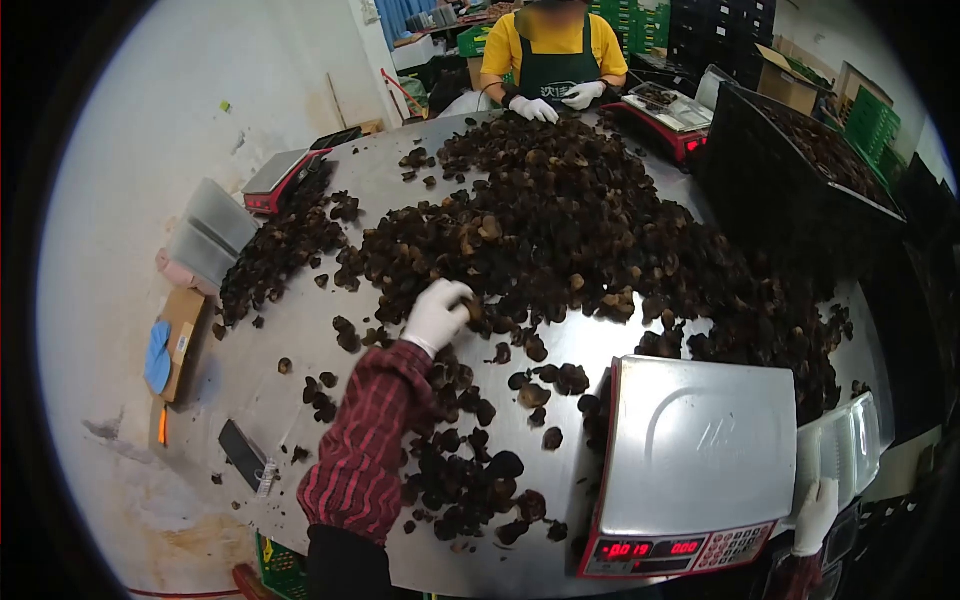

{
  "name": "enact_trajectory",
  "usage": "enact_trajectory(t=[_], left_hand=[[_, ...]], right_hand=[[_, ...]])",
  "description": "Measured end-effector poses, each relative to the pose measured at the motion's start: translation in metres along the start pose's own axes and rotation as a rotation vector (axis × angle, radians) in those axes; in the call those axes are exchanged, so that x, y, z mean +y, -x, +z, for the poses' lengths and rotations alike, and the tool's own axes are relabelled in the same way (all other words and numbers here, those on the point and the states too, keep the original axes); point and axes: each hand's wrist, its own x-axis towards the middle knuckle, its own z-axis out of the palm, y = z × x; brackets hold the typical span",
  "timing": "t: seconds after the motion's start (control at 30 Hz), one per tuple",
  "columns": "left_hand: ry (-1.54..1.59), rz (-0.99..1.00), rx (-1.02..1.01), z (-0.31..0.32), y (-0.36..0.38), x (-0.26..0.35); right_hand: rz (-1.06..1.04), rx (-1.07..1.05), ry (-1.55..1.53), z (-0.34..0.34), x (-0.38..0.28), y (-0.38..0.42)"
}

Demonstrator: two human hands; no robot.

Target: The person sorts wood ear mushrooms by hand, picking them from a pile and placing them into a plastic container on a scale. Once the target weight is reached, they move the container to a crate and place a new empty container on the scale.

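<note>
A big heap of dark brown wood ear mushrooms (560,200) covers the middle of the metal table. My left hand (440,314), in a white glove, reaches to the near edge of the heap, its fingers curled round a brownish mushroom (471,309). At the lower right, my right hand (818,515), also gloved, grips the near edge of clear plastic containers (840,450). Between my hands stands a red scale (700,450) with a bare steel pan; its red display looks like -0.019 and 0.00. Smaller clumps of mushrooms (465,480) lie near my left forearm.
Across the table (290,430), a co-worker (553,60) in white gloves handles the heap's far side. Other scales stand at the left (275,172) and far right (672,110). A black crate (790,180) of mushrooms rises at right. A phone-like dark object (242,452) lies at left.
</note>
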Motion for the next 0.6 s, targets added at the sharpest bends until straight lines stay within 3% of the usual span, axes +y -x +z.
enact_trajectory(t=[0.2,0.27,0.33,0.47,0.6], left_hand=[[0.156,-0.081,0.282,-0.014,-0.077,-0.093],[0.170,-0.172,0.084,0.004,-0.092,-0.105],[0.269,-0.187,0.085,0.029,-0.092,-0.086],[-0.002,0.148,-0.148,0.044,-0.053,-0.051],[0.162,0.140,-0.554,0.038,0.013,0.034]], right_hand=[[0.010,-0.011,0.018,-0.006,-0.002,0.001],[-0.008,-0.010,0.036,-0.007,0.004,0.000],[0.001,-0.034,0.051,-0.009,0.004,0.002],[0.035,-0.048,0.032,-0.009,0.002,0.002],[0.074,-0.046,0.012,-0.008,-0.001,0.001]])
